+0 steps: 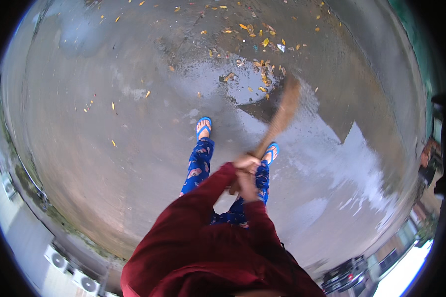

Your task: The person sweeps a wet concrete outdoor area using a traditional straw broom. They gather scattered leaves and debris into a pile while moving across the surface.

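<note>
Both of my hands are wrapped round a brown broom (282,111), which slants away from me to the upper right. My left hand (247,162) grips farther along it, and my right hand (248,184) is closed just below, nearer my body. Motion smears the broom's far end, close to wet yellow and brown leaves (264,74) in a shallow puddle (243,86). Whether its tip touches the ground cannot be made out. My feet in blue flip-flops (203,124) stand apart on the pavement.
Wet grey concrete (148,163) spreads around me, with scattered yellow leaves and a larger sheen of water (347,173) to the right. A raised slope (381,54) borders the far right. A dark car (344,274) and outdoor air-conditioner units (86,283) show at the rim.
</note>
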{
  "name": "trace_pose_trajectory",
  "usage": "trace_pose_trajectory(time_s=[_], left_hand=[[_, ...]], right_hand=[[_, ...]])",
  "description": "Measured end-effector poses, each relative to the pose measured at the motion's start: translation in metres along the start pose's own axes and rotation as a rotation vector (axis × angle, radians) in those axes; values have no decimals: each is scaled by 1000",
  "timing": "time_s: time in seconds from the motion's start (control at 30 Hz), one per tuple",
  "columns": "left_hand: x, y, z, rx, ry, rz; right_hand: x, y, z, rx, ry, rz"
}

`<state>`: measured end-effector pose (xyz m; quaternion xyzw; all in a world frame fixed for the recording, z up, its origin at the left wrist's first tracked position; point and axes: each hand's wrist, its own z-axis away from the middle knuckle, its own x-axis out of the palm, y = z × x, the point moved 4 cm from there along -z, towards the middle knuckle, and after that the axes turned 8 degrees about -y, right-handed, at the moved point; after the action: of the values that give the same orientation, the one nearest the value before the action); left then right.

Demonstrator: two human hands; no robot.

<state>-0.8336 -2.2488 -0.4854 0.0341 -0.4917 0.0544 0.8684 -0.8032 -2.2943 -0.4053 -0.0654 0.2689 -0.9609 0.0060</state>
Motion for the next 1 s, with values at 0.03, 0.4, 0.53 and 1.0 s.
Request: trace_pose_trajectory(time_s=[0.03, 0.4, 0.53, 1.0], left_hand=[[-32, 4, 48, 96, 218, 38], [-63, 168, 200, 816, 859, -5], [-15, 82, 183, 532, 585, -22], [-23, -116, 136, 11, 308, 147]], right_hand=[[51, 3, -17, -53, -101, -93], [139, -135, -80, 126, -604, -138], [128, -85, 18, -28, -378, -388], [102, 65, 98, 71, -121, -399]])
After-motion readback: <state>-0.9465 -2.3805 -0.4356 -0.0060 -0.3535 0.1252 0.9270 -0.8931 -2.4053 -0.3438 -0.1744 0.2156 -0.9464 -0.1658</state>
